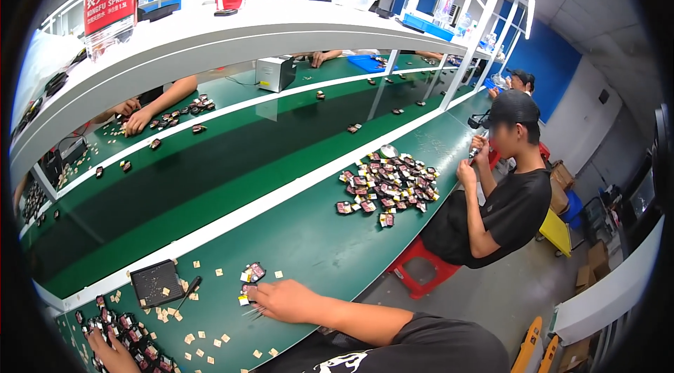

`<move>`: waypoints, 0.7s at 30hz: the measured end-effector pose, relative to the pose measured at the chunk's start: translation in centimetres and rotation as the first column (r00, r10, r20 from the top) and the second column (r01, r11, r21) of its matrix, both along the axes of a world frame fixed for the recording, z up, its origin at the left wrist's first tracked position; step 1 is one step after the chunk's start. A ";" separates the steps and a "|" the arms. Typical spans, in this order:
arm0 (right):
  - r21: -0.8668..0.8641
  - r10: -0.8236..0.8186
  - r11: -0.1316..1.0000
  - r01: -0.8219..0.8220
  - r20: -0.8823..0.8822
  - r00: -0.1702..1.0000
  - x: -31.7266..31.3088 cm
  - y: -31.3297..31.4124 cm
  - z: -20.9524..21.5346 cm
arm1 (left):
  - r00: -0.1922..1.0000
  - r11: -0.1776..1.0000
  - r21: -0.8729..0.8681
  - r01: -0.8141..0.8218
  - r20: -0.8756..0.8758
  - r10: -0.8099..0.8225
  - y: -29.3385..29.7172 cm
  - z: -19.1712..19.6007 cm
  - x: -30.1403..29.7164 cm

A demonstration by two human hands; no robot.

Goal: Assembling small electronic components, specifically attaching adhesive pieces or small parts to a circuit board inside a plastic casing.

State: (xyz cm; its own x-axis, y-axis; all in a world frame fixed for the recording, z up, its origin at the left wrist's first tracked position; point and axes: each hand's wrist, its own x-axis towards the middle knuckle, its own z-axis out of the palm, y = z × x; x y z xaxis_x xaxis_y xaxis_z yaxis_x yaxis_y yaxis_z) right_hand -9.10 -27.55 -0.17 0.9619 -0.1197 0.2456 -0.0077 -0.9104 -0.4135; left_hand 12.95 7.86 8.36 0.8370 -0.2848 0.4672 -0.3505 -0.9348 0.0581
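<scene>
At the lower left, my left hand (112, 353) rests with fingers spread on a heap of small black modules (130, 331) with pinkish and white faces. My right hand (288, 301) is closed at the front of the bench, with thin pointed tips like tweezers (254, 314) sticking out under the fingers. Its fingertips are beside one small black module (245, 296), partly hidden; another module (253, 272) lies just beyond. Small beige square pieces (200, 335) are scattered between my hands. A dark screwdriver (189, 290) lies beside a black tray (156, 283).
A large module pile (393, 183) lies further right on the green bench (309, 243). A co-worker (512, 176) sits there on a red stool (414, 278). Beyond a white rail, a dark green conveyor belt (210, 194) carries scattered modules. A white shelf (281, 32) overhangs it, holding bottles.
</scene>
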 end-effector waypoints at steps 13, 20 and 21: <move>0.093 0.370 0.913 -0.397 0.218 0.903 -0.9 5.4 1.2 | 0.000 0.131 -0.612 -0.780 -0.209 -0.978 -11.2 -5.4 -14.7; 0.802 0.153 0.590 -0.093 0.002 0.988 -2.1 3.7 3.9 | 0.229 0.087 -0.755 -0.650 -0.303 -0.925 -12.0 -7.5 -15.3; 0.798 0.136 0.589 -0.123 0.052 0.989 -2.1 3.7 2.9 | 0.268 0.116 -0.758 -0.641 -0.363 -0.892 -12.2 -7.7 -15.5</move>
